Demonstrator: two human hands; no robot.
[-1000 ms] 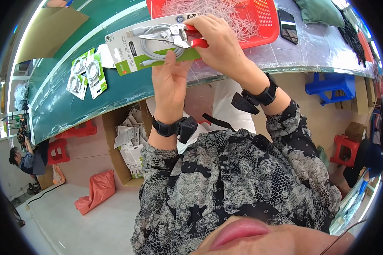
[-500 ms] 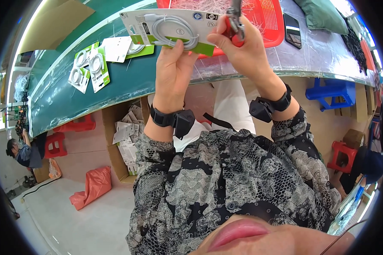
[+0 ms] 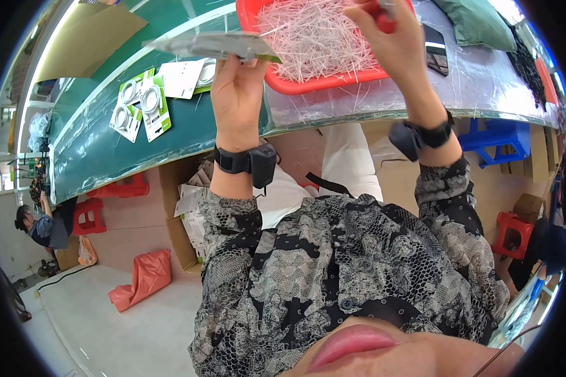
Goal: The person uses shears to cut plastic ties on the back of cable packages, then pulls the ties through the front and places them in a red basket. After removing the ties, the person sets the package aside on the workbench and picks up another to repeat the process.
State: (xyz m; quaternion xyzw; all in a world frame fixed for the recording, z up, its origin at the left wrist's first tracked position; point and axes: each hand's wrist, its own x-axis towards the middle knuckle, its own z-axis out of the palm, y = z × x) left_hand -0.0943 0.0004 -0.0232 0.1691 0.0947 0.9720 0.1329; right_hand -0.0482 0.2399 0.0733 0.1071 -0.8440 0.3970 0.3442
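My left hand [image 3: 238, 94] pinches a cable card [image 3: 215, 44] by its lower edge, above the teal tabletop. The card is tilted almost edge-on, so its coiled white cable barely shows. At the top right, my right hand [image 3: 393, 44] is closed around red-handled pliers [image 3: 385, 22], apart from the card; their jaws are out of sight. Below and between the hands stands a red plastic basket [image 3: 324, 83] filled with thin white strips [image 3: 317, 41]. Left of my left hand lie several white-and-green cable cards [image 3: 152, 103] with coiled white cables, beside a blank-looking white card [image 3: 181, 78].
A dark phone [image 3: 436, 53] and a green cushion-like bundle [image 3: 475, 25] lie right of the basket. Under the table's left part is a cardboard box [image 3: 173, 213] of cards. A blue stool [image 3: 497, 141] stands at right. Another person [image 3: 44, 223] is at the far left.
My right hand has moved right and up with the pliers, away from the card. My left hand has shifted left and tipped the card from facing me to nearly edge-on.
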